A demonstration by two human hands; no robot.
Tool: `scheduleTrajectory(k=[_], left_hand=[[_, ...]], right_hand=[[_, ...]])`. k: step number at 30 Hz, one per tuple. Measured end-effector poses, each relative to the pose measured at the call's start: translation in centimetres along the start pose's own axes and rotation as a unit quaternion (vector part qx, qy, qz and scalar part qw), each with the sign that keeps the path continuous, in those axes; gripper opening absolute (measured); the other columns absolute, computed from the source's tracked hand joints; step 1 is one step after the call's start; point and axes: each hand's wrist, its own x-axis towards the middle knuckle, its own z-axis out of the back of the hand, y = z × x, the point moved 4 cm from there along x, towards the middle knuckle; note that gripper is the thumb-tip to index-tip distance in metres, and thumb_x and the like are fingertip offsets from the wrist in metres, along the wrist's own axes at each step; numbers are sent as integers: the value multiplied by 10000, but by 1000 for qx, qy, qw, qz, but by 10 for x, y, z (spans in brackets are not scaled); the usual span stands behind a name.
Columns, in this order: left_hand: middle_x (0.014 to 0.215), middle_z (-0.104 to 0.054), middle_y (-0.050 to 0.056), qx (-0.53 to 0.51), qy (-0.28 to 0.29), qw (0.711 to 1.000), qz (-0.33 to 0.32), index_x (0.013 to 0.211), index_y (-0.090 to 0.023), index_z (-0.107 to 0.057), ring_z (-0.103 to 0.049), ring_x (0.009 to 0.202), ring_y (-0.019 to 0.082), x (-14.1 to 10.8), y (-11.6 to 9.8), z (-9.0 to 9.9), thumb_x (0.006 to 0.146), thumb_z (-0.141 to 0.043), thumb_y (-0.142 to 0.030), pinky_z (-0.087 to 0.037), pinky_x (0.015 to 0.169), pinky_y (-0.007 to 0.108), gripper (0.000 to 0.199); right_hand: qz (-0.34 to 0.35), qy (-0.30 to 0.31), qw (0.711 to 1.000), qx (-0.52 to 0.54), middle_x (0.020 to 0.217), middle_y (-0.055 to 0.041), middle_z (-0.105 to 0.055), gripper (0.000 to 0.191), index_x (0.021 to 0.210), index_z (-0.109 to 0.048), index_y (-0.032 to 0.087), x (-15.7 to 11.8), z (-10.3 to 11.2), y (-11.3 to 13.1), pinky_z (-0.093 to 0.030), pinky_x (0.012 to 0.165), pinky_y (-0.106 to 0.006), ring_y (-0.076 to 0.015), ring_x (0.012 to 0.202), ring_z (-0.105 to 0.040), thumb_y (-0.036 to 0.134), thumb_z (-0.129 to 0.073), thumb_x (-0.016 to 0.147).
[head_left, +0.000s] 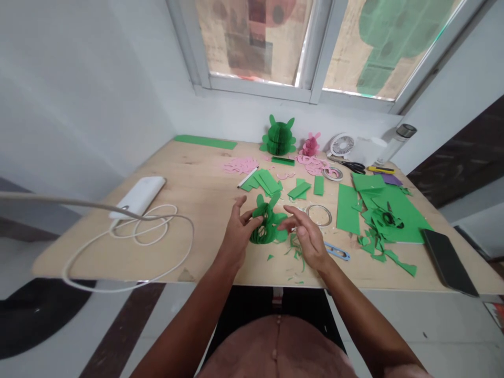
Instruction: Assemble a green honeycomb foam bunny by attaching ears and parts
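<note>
A small green folded-paper figure point(264, 231) with ear shapes on top stands on the wooden table near its front edge. My left hand point(239, 231) grips its left side, thumb and fingers pinching the paper. At its right side, my right hand point(305, 233) is held with fingers apart, the fingertips close to a green paper lobe; nothing is in that hand. Small green scraps point(295, 247) lie below and between my hands. Further back stand a larger green paper figure point(279, 137) and a small pink one point(311, 145).
A white power bank point(142, 195) with a looped cable lies left. Green sheets point(348, 209), black scissors point(388, 219) and a dark phone point(449, 261) lie right. A blue cutter point(337, 251) and tape ring point(319, 215) sit beside my right hand. A small fan point(342, 144) stands behind.
</note>
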Motion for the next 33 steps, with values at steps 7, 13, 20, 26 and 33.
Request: scheduleTrajectory(k=[7, 13, 20, 26, 33], left_hand=[[1016, -671, 74, -10, 0, 1000, 7, 1391, -223, -331, -627, 906, 206, -3, -1, -1, 628, -703, -216, -452, 814, 345, 849], [1001, -679, 72, -6, 6, 1000, 0, 1368, -227, -364, -639, 898, 209, -3, -1, -2, 624, -713, -199, -457, 817, 349, 823], [1006, -669, 60, -9, 6, 1000, -5, 1388, -212, -330, -635, 869, 173, -2, 1, -4, 621, -716, -196, -448, 847, 330, 859], [1001, -674, 64, -4, -19, 1000, -23, 1364, -218, -365, -642, 864, 177, 0, 5, -3, 620, -711, -191, -458, 827, 330, 820], [926, -674, 55, -57, -6, 998, 21, 1372, -198, -354, -634, 787, 173, 2, 10, -2, 618, -705, -185, -462, 750, 308, 832]], right_hand=[[3, -5, 1000, -3, 887, -64, -663, 481, 1383, -402, 229, -4, -3, 1, -489, 781, -396, -219, 838, -627, 464, -306, 974], [-4, 14, 1000, -16, 811, -50, -643, 489, 1378, -406, 211, -3, -3, 0, -486, 745, -383, -210, 766, -616, 466, -303, 974], [9, 40, 999, -17, 806, -45, -638, 484, 1389, -391, 219, -2, -7, 6, -499, 707, -355, -199, 745, -617, 458, -296, 978], [22, 49, 999, -9, 847, -56, -646, 497, 1378, -407, 222, -3, -9, 7, -496, 778, -384, -206, 790, -624, 485, -298, 971], [21, 31, 999, 12, 1034, -84, -658, 510, 1407, -364, 235, -3, -9, 8, -485, 836, -402, -229, 955, -607, 488, -310, 966]])
